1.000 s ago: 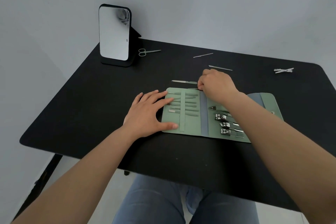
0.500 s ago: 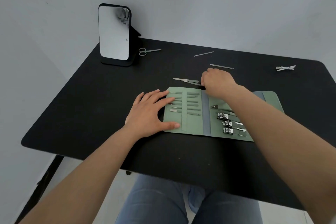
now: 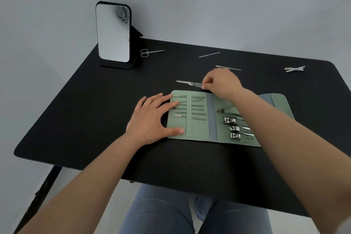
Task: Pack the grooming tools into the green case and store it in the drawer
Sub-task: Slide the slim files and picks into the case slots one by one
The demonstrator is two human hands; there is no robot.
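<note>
On the black table [image 3: 76, 119], near its middle, the green case [image 3: 199, 133] lay opened flat, a soft matte fold-out with rounded corners and grey-blue spine strips. Its left panel held a row of slim green-handled tools [image 3: 197, 109] tucked under one vertical strap. The right panel held three shiny metal nail clippers [image 3: 234, 128] and a small pointed metal piece above them; the rest was hidden under the right forearm. The left hand [image 3: 152, 119] lay flat and released, fingers spread, resting on the case's left edge. The right hand [image 3: 222, 81] sat just beyond the case's far edge, fingertips pinched on the green handle of a thin metal-bladed tool [image 3: 188, 82] that lay on the table. Farther back lay loose items, well apart: small scissors [image 3: 150, 52] with green loops beside a standing mirror [image 3: 113, 33], a thin metal stick [image 3: 209, 54], a flat metal file [image 3: 228, 68] just behind the right hand, and a pale metal piece [image 3: 294, 69] near the right far corner, too small to identify. The mirror was rectangular with rounded corners, on a black base. The table surface looked matte and smooth. Blue jeans [image 3: 171, 211] showed below the table edge. No drawer visible.
</note>
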